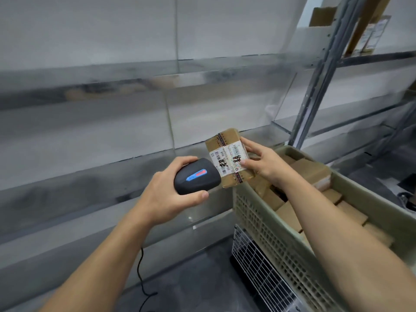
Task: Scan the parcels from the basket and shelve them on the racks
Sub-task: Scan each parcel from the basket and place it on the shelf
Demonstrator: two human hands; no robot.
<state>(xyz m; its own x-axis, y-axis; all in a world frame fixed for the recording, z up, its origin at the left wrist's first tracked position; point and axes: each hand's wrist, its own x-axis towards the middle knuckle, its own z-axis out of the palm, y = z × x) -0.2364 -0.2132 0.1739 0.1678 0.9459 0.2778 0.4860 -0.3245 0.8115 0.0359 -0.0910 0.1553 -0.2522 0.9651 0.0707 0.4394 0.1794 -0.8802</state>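
Note:
My left hand [166,194] grips a black handheld scanner [197,175] with a blue and red mark on top; its nose points at the label of a small brown cardboard parcel [227,154]. My right hand [262,162] holds that parcel by its right side, thumb on the white barcode label, just above the near left corner of the beige plastic basket [281,244]. Several more brown parcels [313,172] lie inside the basket. The scanner's black cable [141,275] hangs down below my left forearm.
Grey metal racks [112,122] run along the left and centre, blurred. An upright rack post [315,86] stands at right, with cardboard boxes [369,32] on an upper shelf. A white wire grid [258,266] sits under the basket on the dark floor.

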